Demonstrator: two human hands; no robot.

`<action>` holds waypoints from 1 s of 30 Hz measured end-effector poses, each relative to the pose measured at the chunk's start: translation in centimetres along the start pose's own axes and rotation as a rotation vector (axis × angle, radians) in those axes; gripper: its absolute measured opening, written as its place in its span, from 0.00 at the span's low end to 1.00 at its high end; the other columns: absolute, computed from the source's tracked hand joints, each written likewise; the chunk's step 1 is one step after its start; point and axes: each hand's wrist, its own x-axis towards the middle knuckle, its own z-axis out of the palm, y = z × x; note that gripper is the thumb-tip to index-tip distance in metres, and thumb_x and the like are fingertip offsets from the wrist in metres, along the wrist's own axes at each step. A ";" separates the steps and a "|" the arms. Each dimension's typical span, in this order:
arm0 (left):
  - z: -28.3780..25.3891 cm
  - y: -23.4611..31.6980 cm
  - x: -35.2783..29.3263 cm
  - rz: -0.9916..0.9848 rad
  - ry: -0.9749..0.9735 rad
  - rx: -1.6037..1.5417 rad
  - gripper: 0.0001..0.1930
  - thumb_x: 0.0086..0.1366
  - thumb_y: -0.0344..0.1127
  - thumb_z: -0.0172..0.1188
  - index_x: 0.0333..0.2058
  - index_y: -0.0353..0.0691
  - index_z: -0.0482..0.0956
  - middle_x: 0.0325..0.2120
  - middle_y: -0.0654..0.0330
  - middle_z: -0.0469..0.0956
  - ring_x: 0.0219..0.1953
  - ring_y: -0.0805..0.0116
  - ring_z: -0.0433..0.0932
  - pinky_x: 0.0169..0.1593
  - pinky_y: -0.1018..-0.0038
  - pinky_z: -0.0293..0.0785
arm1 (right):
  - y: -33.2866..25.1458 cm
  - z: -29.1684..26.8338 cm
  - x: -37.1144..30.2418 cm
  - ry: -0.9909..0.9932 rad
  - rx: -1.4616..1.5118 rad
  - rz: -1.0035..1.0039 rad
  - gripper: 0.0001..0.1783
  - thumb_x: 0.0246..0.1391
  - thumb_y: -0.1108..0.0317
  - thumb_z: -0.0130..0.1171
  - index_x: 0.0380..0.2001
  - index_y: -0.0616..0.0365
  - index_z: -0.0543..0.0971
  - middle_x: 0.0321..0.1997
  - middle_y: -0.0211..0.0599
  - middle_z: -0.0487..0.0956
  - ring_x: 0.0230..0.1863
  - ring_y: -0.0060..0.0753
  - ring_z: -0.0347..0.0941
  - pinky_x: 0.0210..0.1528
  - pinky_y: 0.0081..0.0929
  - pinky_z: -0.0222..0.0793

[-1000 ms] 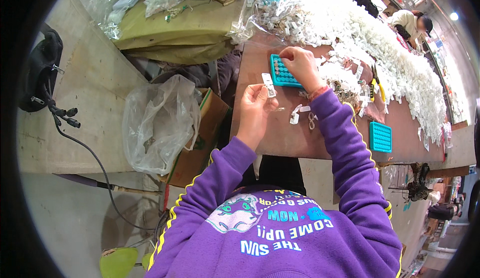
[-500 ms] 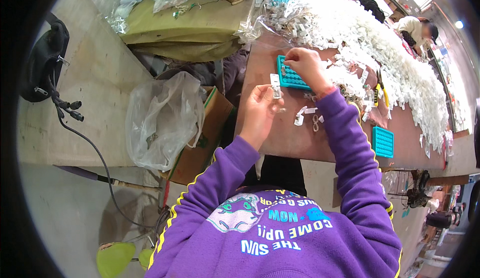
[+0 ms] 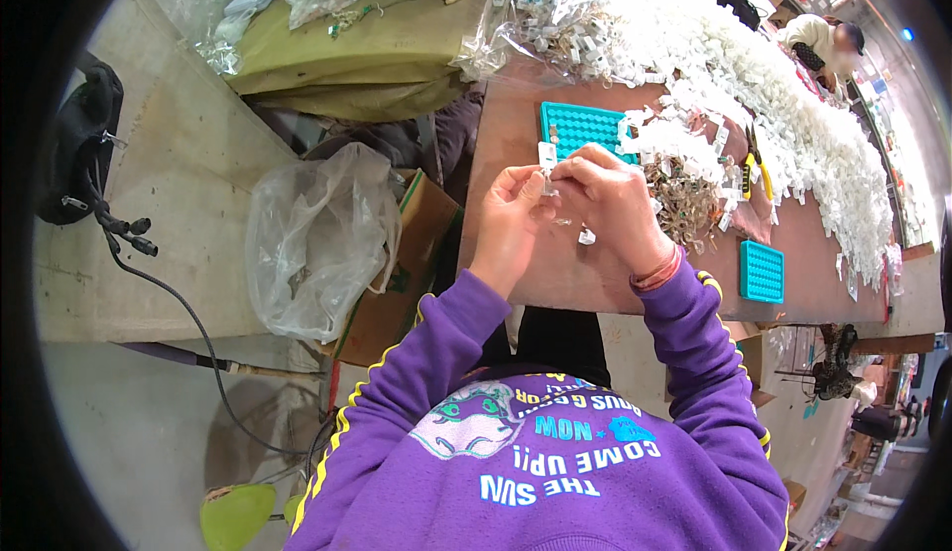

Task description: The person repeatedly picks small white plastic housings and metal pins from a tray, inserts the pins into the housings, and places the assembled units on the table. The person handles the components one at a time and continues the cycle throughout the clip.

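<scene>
A small white card (image 3: 546, 154) with a clear plastic part at its lower end stands upright in my left hand (image 3: 514, 222), pinched between thumb and fingers. Right beside it, my right hand (image 3: 617, 209) has its fingertips closed against the card's lower part. Whatever those fingertips hold is too small to make out. Just beyond both hands lies a teal tray (image 3: 595, 120) with rows of small pockets, and a tiny piece sits in its left column. My right hand covers part of the tray's near edge.
White tags (image 3: 793, 144) form a large heap along the table's far and right sides. Near it are tangled small metal pieces (image 3: 679, 199), yellow-handled pliers (image 3: 759, 169) and a second teal tray (image 3: 762, 271). Left of the table, a clear plastic bag (image 3: 317, 244) hangs by a cardboard box (image 3: 426, 239).
My right hand has come back from the teal tray toward me and now meets the card in my left hand. My left hand has barely moved.
</scene>
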 end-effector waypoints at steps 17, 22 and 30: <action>0.2 0.3 -0.2 0.000 -0.089 0.046 0.07 0.67 0.33 0.58 0.40 0.36 0.75 0.33 0.57 0.80 0.32 0.71 0.80 0.37 0.74 0.78 | -1.1 -0.7 -0.7 0.099 0.039 0.057 0.08 0.45 0.75 0.63 0.33 0.57 0.81 0.29 0.36 0.78 0.28 0.38 0.77 0.30 0.29 0.74; 0.2 0.2 -0.1 -0.011 -0.103 0.070 0.08 0.68 0.34 0.57 0.40 0.36 0.74 0.33 0.57 0.80 0.31 0.70 0.80 0.37 0.74 0.78 | -0.4 -0.6 -0.3 0.101 0.084 0.109 0.09 0.44 0.75 0.63 0.33 0.55 0.82 0.30 0.35 0.79 0.27 0.37 0.77 0.28 0.28 0.73; 0.0 -0.1 0.0 0.029 -0.072 -0.059 0.08 0.69 0.36 0.56 0.42 0.39 0.74 0.34 0.60 0.79 0.34 0.70 0.80 0.39 0.72 0.78 | -0.7 0.8 -1.7 0.148 -0.265 -0.248 0.19 0.43 0.74 0.60 0.43 0.57 0.80 0.36 0.35 0.82 0.38 0.36 0.79 0.44 0.34 0.72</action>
